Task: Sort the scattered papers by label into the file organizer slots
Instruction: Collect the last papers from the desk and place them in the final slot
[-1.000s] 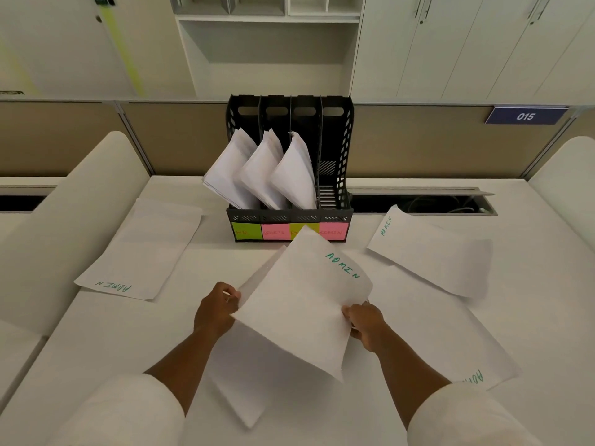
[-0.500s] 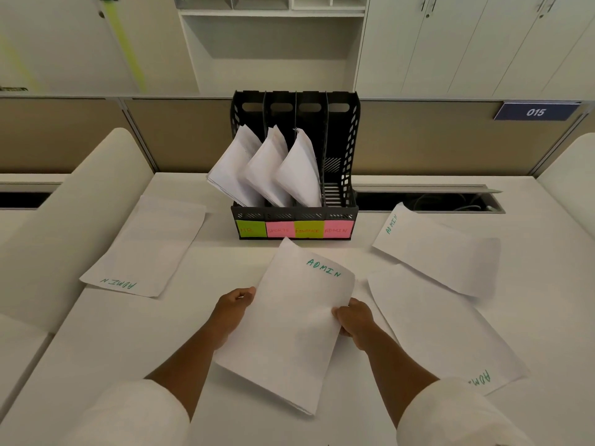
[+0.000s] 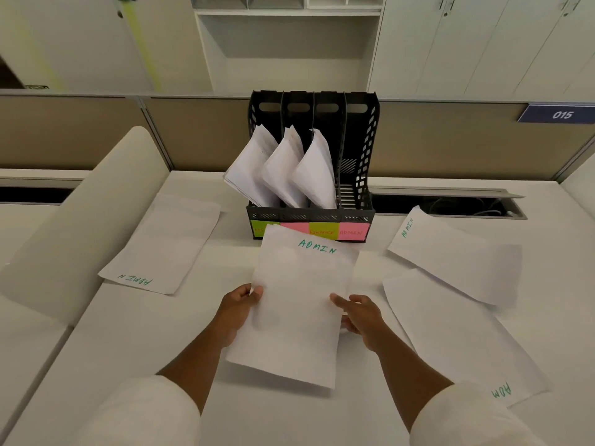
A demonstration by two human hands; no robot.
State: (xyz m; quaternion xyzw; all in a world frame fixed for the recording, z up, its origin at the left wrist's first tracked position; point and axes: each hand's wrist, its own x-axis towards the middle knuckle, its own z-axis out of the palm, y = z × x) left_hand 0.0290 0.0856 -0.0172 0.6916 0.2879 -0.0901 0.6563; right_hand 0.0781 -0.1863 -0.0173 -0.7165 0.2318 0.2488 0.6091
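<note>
I hold a white sheet (image 3: 299, 304) marked ADMIN in green above the desk, upright toward me. My left hand (image 3: 240, 309) pinches its left edge. My right hand (image 3: 359, 313) grips its right edge, thumb on top. Behind it stands a black file organizer (image 3: 360, 175) with four slots. Its three left slots hold leaning papers (image 3: 283, 169); the rightmost slot, above the pink ADMIN label (image 3: 352, 232), is empty. Three more ADMIN sheets lie flat: one at the left (image 3: 164, 243), one at the right (image 3: 457, 252), one at the near right (image 3: 460, 336).
The white desk (image 3: 128, 333) has a raised padded divider (image 3: 80, 220) along its left side. A cable trough (image 3: 450, 204) lies open behind the right sheets. A beige partition with a 015 plate (image 3: 561, 114) closes the back.
The held sheet has turned from a slant to nearly straight and moved up toward the organizer, so its top edge now overlaps the labels. The second sheet seen under it earlier is no longer visible.
</note>
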